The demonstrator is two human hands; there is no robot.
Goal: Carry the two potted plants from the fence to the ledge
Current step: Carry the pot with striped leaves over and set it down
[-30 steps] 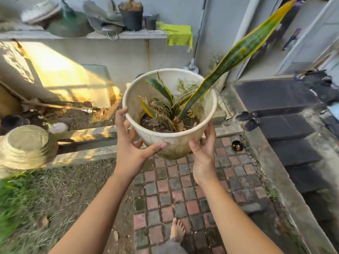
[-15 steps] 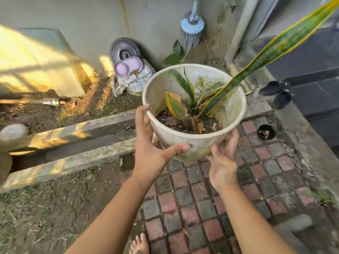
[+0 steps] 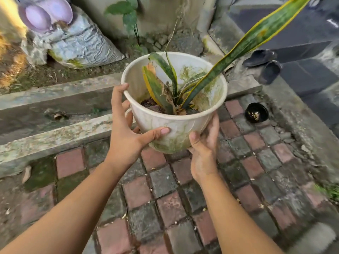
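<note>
Cream pot [image 3: 176,125], yellow-edged green leaf [image 3: 256,37]

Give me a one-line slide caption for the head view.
Left hand and right hand hold a white pot with a snake plant above brick paving.

We see a cream pot [image 3: 176,125] of smooth, matt plastic, stained green with algae. The long leaf [image 3: 256,37] looks waxy and faintly glossy. The paving [image 3: 165,189] is rough red and grey brick, mossy in places. The far-left sack [image 3: 82,46] is crinkled woven plastic; the kerb [image 3: 55,136] is weathered, pitted concrete.
</note>
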